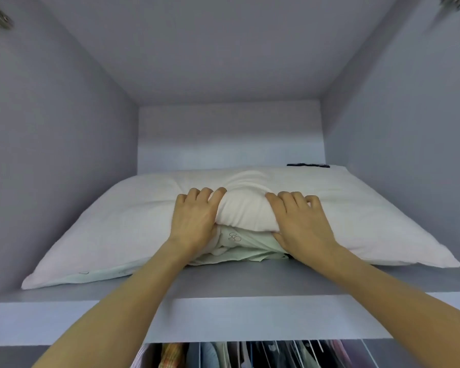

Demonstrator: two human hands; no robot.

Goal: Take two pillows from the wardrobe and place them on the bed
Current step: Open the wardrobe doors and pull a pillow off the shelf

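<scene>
Two pillows lie stacked on the top shelf (223, 282) of a grey wardrobe. The upper one is a white pillow (356, 213) that spans most of the shelf. Under it a pale green pillow (239, 248) with a small printed mark shows at the front middle. My left hand (194, 219) and my right hand (300, 221) both squeeze the front edge of the white pillow, bunching its middle between them. My thumbs are tucked beneath it, against the green pillow. The bed is not in view.
The shelf's front lip (223, 317) runs across the lower frame. Below it hang several clothes (250, 354) on a rail. A dark flat object (308, 165) lies behind the pillows at the back right. The wardrobe's side walls and ceiling enclose the compartment closely.
</scene>
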